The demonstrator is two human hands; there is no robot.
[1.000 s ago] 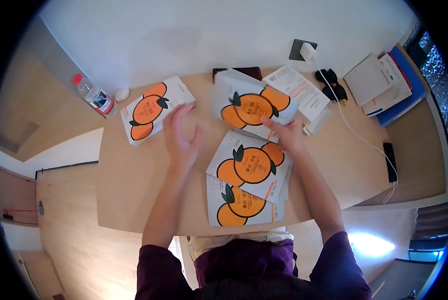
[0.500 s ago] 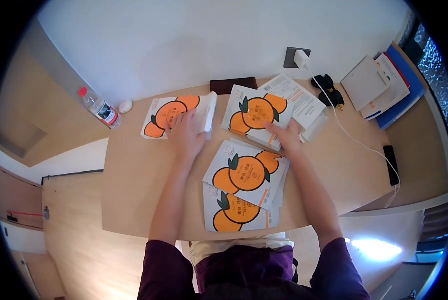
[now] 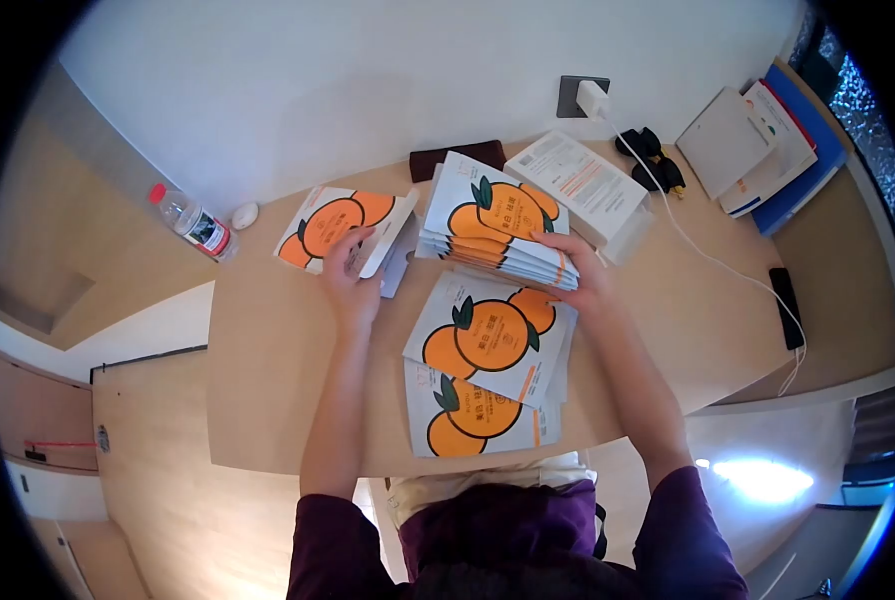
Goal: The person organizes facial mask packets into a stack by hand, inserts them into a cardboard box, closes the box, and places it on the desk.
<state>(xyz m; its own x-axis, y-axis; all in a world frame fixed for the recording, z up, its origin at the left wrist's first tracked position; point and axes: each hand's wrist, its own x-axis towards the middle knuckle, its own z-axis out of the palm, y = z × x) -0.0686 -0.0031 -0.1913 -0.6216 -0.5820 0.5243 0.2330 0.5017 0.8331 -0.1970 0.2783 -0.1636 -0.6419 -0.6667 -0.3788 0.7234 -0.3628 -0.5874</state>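
Observation:
My left hand (image 3: 352, 280) grips a flat carton (image 3: 318, 225) printed with oranges, its open end and flap facing right. My right hand (image 3: 586, 275) is closed on the right edge of a stack of sachets (image 3: 493, 205) with the same orange print; the thumb lies on top and the stack tilts up from the table. Below, between my forearms, more sachets (image 3: 488, 335) lie overlapping, one (image 3: 468, 418) nearest the table's front edge. The fingers under the stack are hidden.
Behind the stack lies a white box (image 3: 578, 185) with printed text, beside sunglasses (image 3: 653, 160) and a dark case (image 3: 458, 158). A white cable (image 3: 713, 275) runs from the wall charger to a black device (image 3: 786, 308). A bottle (image 3: 196, 222) stands left; folders (image 3: 793, 165) lean right.
My right hand has lifted and tilted the sachet stack, showing its layered edges, and shifted it left. My left hand has taken hold of the carton, whose open end has turned toward the stack.

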